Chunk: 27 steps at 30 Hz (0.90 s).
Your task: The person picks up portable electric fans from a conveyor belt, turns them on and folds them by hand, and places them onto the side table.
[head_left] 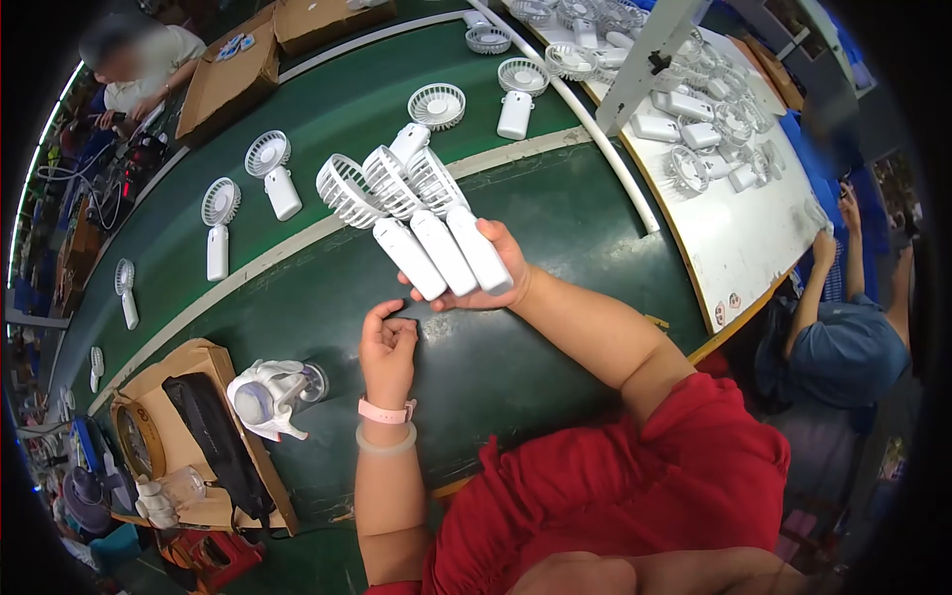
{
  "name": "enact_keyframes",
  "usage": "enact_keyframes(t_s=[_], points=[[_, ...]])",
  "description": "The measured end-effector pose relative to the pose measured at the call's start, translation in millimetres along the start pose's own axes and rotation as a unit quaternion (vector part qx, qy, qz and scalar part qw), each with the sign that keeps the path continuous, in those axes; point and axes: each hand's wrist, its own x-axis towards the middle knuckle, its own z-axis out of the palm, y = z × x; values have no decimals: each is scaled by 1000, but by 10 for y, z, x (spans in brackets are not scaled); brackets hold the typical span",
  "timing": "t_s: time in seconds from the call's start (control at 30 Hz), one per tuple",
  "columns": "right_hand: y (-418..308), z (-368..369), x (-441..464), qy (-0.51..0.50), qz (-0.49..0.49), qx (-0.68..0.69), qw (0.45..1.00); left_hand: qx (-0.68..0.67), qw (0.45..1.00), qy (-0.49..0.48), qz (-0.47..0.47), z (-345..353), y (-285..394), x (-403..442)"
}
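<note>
Three white handheld fans (429,255) lie side by side in my right hand (506,266), which grips them by their handles. Their round slatted heads point up and away, over the rail of the green conveyor. Just left of the handles is my left hand (387,342), its fingers curled in and nothing visible in them. A pink watch band (386,412) and a pale bangle circle that wrist. Beyond the held fans, another white fan (436,106) lies on the conveyor, its handle partly covered by them.
More fans (268,155) lie spaced along the green conveyor (327,119). Many fans are heaped on the white table (729,238) at right. A cardboard tray (203,436) with a black pouch stands lower left, beside a white wrapped object (268,399). Co-workers sit upper left and right.
</note>
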Motion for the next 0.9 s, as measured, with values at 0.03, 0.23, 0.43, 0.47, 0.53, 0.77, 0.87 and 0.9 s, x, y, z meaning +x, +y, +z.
enact_keyframes(t_s=[0.03, 0.23, 0.43, 0.47, 0.53, 0.77, 0.87, 0.9], points=[[1, 0, 11, -3, -3, -1, 1000, 1, 1000, -7, 4, -14, 6, 4], [-51, 177, -68, 141, -97, -65, 983, 0, 1000, -10, 28, -3, 10, 24], [-377, 799, -733, 208, -233, -136, 940, 1, 999, -17, 31, -5, 48, 10], [-435, 927, -950, 202, -268, -154, 929, -5, 999, -19, 35, -7, 38, 10], [-593, 1053, -1402, 221, -349, -222, 883, -4, 999, -19, 37, 4, 51, 1], [-1155, 1077, -2762, 605, -497, -207, 587, 33, 999, -11, 29, 30, 52, 8], [-1480, 1003, -3049, 646, -483, -184, 562, 84, 996, -13, 22, 56, 76, -6], [-1613, 939, -3182, 670, -455, -187, 556, 106, 994, -15, 14, 53, 85, -16]])
